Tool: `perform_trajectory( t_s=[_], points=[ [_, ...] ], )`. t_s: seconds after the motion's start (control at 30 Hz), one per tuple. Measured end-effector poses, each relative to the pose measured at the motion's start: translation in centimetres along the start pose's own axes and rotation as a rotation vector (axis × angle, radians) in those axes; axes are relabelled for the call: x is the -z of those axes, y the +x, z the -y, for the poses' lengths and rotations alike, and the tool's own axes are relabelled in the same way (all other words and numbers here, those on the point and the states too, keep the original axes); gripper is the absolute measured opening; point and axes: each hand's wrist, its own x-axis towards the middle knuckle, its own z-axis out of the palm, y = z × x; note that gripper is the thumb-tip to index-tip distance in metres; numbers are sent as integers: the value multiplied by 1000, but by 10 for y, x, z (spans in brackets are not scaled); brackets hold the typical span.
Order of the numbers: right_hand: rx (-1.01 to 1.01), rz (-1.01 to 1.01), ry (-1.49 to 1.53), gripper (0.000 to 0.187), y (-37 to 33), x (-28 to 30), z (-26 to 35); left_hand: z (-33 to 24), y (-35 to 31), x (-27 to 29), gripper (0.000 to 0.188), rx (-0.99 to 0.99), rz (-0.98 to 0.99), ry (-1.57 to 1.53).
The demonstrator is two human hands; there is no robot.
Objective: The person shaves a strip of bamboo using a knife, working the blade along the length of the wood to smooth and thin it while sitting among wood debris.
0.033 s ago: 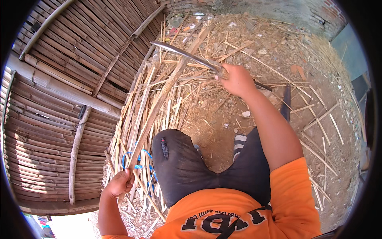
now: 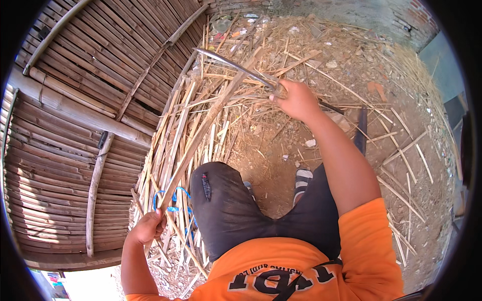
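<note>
My left hand, low on the left, is closed around the near end of a long bamboo strip. The strip slants away to the upper right, over a heap of other strips. In my right hand, fingers wrapped round its handle, is a machete with a slightly curved metal blade. Its tip points to the upper left. In this view the blade crosses the strip near its far end; whether they touch I cannot tell. A blue cord lies beside my left hand, among the strips.
A bamboo slat structure fills the left side. Split bamboo strips lie heaped next to my left knee, with more scattered on the dirt at right. A brick wall stands at the back. A dark flat piece lies beyond my right leg.
The far end of the bamboo strip has dropped a little. The machete blade has turned slightly and looks thinner. Both hands keep their grip.
</note>
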Motion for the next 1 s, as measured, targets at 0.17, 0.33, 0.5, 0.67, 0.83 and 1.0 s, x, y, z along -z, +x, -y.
perform_trajectory(
  t_s=[0.17,0.33,0.5,0.67,0.83,1.0],
  points=[
    [-211,-59,231,60,14,-104,-19,-49,47,21,63,-71,-368,870],
    [-431,163,473,51,6,-182,-13,-114,97,17,70,164,-260,1307],
    [-260,353,630,54,-3,-244,-6,-198,132,-22,68,355,-262,1442],
    [-98,428,685,38,-7,-250,17,-226,135,-22,62,299,-262,1567],
    [-121,297,707,37,-7,-260,16,-245,124,-39,56,171,-279,1657],
    [-26,18,632,37,-7,-263,11,-265,115,-73,53,137,-302,1711]
  ],
)
